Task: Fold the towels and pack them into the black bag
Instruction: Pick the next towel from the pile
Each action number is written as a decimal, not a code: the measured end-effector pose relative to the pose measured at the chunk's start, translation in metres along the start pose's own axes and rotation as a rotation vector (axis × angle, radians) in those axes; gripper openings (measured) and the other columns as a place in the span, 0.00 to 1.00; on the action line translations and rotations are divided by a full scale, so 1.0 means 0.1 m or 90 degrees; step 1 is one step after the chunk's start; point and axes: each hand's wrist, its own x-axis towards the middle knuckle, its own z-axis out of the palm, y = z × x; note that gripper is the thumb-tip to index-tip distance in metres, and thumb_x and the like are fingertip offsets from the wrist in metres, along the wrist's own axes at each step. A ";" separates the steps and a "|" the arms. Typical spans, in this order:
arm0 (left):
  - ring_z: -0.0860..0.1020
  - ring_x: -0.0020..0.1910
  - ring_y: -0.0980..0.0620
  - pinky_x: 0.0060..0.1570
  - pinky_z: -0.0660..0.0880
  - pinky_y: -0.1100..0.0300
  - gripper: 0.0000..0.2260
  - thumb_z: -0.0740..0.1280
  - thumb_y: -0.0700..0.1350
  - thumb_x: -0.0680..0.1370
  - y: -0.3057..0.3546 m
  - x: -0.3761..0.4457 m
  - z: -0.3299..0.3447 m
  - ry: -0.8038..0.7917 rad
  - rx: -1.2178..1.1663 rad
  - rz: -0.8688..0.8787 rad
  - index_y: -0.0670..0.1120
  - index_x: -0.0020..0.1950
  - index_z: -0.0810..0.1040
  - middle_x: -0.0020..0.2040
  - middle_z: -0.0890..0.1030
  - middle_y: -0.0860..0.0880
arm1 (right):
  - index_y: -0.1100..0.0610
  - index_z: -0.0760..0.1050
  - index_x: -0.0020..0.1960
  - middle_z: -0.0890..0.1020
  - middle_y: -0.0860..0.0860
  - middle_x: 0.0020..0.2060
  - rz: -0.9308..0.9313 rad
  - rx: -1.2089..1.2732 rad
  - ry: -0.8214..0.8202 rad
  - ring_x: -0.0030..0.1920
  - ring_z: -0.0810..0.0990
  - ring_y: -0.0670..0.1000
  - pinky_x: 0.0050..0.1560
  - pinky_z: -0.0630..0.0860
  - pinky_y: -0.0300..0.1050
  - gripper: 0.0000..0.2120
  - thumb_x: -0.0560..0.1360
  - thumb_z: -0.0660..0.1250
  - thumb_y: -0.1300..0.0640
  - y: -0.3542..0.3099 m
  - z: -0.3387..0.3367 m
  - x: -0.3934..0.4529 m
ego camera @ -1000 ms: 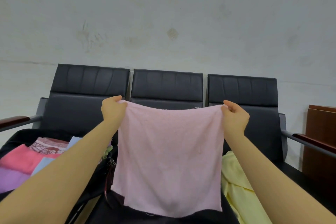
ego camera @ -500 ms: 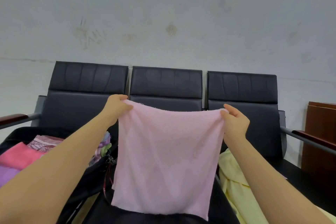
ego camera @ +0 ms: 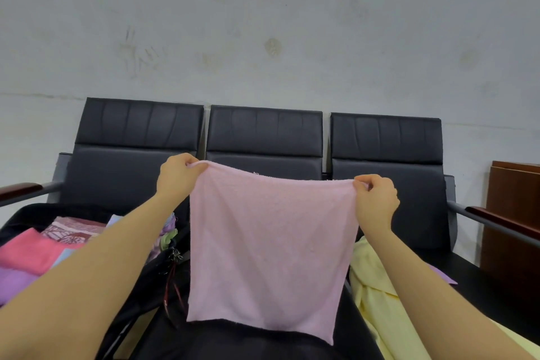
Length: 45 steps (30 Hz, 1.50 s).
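Nearest the camera both forearms reach out over the black bench seat (ego camera: 482,280). At the seat's left end the black bag (ego camera: 26,213) lies open with folded towels inside, a pink folded towel (ego camera: 32,254) at its near side, a purple one (ego camera: 14,280) by the near left corner, a patterned one (ego camera: 73,229) behind. At the seat's right end a yellow towel (ego camera: 371,295) lies crumpled, not yet folded. Between them, over the middle seat, the light pink towel (ego camera: 268,248) hangs full height in the air, bottom edge free above the seat front. Left hand (ego camera: 175,178) pinches its top left corner between thumb and curled fingers; right hand (ego camera: 377,202) pinches the top right corner the same way. Top edge sags slightly, left corner higher than right. Step in hand judged: first fold of this towel. To do it well: level the two corners, pull the top edge taut so the cloth hangs square, then bring corner to corner and check the side edges line up before laying it on the seat; keep the pinches right at the corners so the fold does not skew. Farther back, three black backrests (ego camera: 264,134), a wooden cabinet (ego camera: 514,213) at the right, a stained wall (ego camera: 263,23) behind.
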 end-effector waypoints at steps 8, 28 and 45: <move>0.73 0.35 0.49 0.36 0.69 0.58 0.11 0.66 0.48 0.77 0.17 0.05 -0.11 0.052 -0.009 -0.024 0.41 0.42 0.76 0.37 0.76 0.45 | 0.57 0.73 0.53 0.76 0.55 0.48 -0.009 -0.019 0.027 0.46 0.74 0.56 0.46 0.69 0.49 0.07 0.82 0.57 0.59 -0.24 -0.09 -0.01; 0.78 0.25 0.56 0.38 0.77 0.59 0.03 0.70 0.43 0.76 0.18 -0.59 -0.22 0.108 -0.315 -0.145 0.45 0.43 0.78 0.41 0.79 0.48 | 0.59 0.77 0.50 0.81 0.55 0.39 0.125 0.273 0.015 0.30 0.79 0.46 0.36 0.73 0.36 0.05 0.78 0.63 0.61 -0.19 -0.45 -0.20; 0.82 0.39 0.47 0.43 0.78 0.53 0.07 0.66 0.41 0.79 -0.73 -0.09 0.95 -0.046 -0.338 -0.331 0.45 0.42 0.73 0.47 0.78 0.46 | 0.56 0.69 0.43 0.75 0.53 0.42 0.280 0.184 -0.169 0.41 0.80 0.54 0.33 0.72 0.42 0.08 0.80 0.58 0.60 0.86 0.60 0.11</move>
